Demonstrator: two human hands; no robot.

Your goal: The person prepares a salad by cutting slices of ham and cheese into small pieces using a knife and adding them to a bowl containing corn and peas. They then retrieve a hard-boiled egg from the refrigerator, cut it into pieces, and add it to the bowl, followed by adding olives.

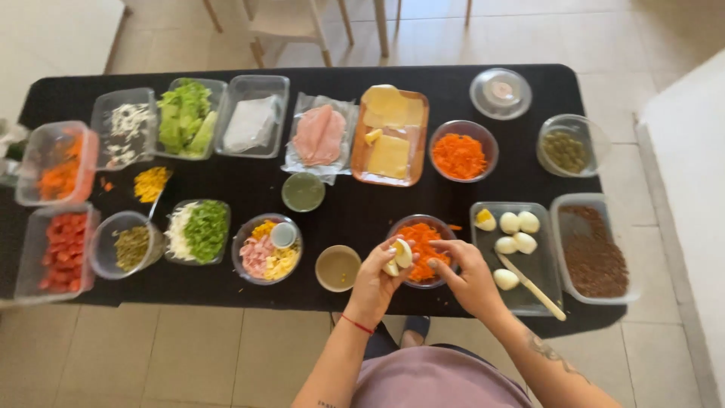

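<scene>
A long table covered in black cloth (355,215) is being used as the work surface, with many food containers spread across it. At its right end, a clear rectangular tray (538,264) is being occupied by peeled white boiled eggs (517,224) and a pale-handled knife (532,286), with a clear tub of brown grains (594,249) sitting just beside it. A round glass bowl of grated orange carrot (423,245) is being kept at the near edge, directly beneath both hands. A small glass cup of murky beige liquid (337,267) is sitting just left of that bowl. A cut piece of white boiled egg (401,255) is being gripped in the curled fingers of the left hand (375,281), held over the carrot bowl. The right hand (470,276) is being held half closed just beside it, fingertips bent toward the egg piece; whether they are touching it cannot be told.
</scene>
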